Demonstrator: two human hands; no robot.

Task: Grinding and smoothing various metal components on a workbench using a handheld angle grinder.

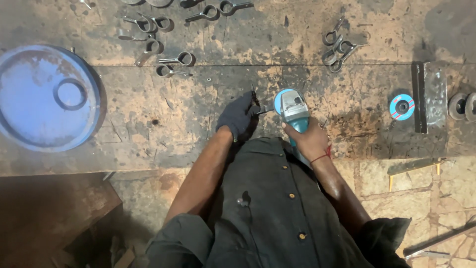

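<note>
In the head view, a person is standing over a scarred, rust-stained steel workbench [148,124] and looking straight down at both hands. The right hand [310,141], bare with a red thread at the wrist, is wrapping closed around the body of a teal angle grinder [293,113], fingers curled fully about the housing. The grinder is pointing away from the person, its grey gear head and round guard sitting near the middle of the bench, just beside the other hand. The left hand [238,116], wearing a dark glove, is closing on a small dark metal piece [263,109] that is sticking out toward the grinder's head; the piece is thin and too small to tell its exact shape, and it appears to be touching or nearly touching the disc.

Looped metal clamp pieces [158,49] are lying scattered along the far left of the bench, each a ring with a flat tail, and a tighter heap of the same pieces [339,47] is resting at the far right. A round blue drum lid [44,99] with a raised ring in its centre is lying at the left edge. A blue flap disc [401,106] is lying to the right, just beside an upright steel angle bracket [429,97], with two worn grinding wheels [463,106] beyond it at the frame's edge. The person's dark buttoned shirt [277,208] is filling the lower middle.
</note>
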